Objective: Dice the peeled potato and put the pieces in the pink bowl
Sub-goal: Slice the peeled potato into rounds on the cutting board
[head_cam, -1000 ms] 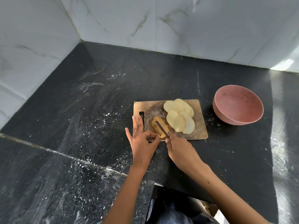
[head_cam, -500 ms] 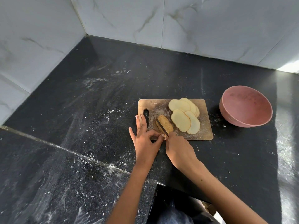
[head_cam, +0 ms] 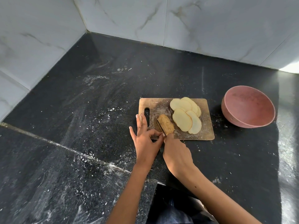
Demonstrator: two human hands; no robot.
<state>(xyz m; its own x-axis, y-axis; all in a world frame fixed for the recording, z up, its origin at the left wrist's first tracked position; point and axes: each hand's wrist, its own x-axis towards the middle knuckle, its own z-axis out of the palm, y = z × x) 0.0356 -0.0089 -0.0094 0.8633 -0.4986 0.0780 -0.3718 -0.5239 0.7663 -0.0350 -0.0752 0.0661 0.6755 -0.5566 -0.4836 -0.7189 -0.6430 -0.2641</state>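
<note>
black counter (head_cam: 97,126) (dusty), marble-tiled corner (head_cam: 87,30)

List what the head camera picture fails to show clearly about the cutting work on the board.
- Knife: head view, only a thin dark edge shows beside the potato piece; its handle is hidden inside the right hand.
- Left hand: whether its fingertips touch the potato piece is unclear.
- Potato slices: their count is hidden by overlap.

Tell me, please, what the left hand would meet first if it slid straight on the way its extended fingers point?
The left hand points away across the cutting board's left end. Its fingers would probably cross the handle slot, then bare black counter; depth is unclear.
</note>
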